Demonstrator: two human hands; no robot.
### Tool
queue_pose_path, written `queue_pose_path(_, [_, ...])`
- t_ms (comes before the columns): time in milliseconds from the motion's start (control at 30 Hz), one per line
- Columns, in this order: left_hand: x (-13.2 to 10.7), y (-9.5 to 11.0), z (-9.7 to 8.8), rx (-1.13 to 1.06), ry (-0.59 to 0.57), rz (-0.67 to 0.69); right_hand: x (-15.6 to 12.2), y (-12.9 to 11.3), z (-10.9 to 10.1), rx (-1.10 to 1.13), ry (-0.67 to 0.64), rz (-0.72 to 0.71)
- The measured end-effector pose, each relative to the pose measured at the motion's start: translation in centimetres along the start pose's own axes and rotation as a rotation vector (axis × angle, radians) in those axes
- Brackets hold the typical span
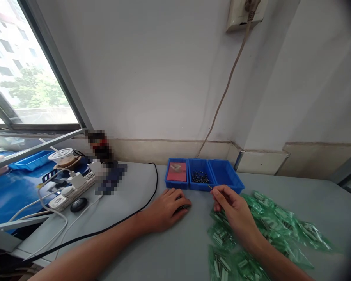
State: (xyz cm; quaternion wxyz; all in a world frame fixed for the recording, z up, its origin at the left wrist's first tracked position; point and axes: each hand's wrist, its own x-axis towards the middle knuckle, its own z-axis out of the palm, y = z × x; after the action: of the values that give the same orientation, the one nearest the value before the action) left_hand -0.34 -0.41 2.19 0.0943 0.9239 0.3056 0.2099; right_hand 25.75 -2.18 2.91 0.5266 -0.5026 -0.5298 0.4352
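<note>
My left hand (167,208) rests on the grey table (140,249), fingers curled over a small dark object (185,207) I cannot name. My right hand (233,208) is raised slightly, pinching a tiny thin pin (210,187) between thumb and forefinger just in front of the blue bins. Three joined blue bins stand ahead: the left bin (176,173) holds a red piece, the middle bin (200,175) holds several small dark pins, the right bin (226,174) looks empty. Green plastic bags (275,226) with small parts lie under and around my right forearm.
A black cable (152,187) curves across the table to the left. A white power strip (71,187) with plugs, a black round object (78,204), a lidded cup (61,156) and a blue tray (29,160) sit at left by the window. A wall outlet cord (225,93) hangs behind.
</note>
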Motion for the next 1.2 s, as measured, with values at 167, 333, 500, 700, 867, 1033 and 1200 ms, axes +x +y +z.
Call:
queue_pose_path(167, [0.0,-0.1,0.0,-0.008,-0.004,0.001,0.1,-0.3,0.2,0.254,0.03,0.167])
queue_pose_path(333, [-0.1,-0.2,0.2,0.0,0.006,0.006,0.6,-0.1,0.3,0.298,0.075,0.158])
queue_pose_path(500, [0.0,-0.2,0.1,-0.01,0.001,0.009,1.3,0.8,0.2,0.255,0.105,0.094])
queue_pose_path(700, [-0.1,-0.3,0.2,-0.024,-0.011,0.005,2.2,1.3,0.0,0.207,0.099,0.091])
queue_pose_path(867, [-0.1,-0.3,0.4,-0.026,-0.007,0.001,2.3,1.0,-0.1,0.153,-0.007,0.071])
queue_pose_path(1033, [-0.1,-0.2,0.3,-0.075,0.003,-0.04,1.1,0.5,0.0,-0.245,-0.079,-0.137])
queue_pose_path(1200, [-0.1,-0.2,0.5,-0.079,0.017,-0.03,-0.1,0.1,0.2,-0.638,-0.415,-0.468])
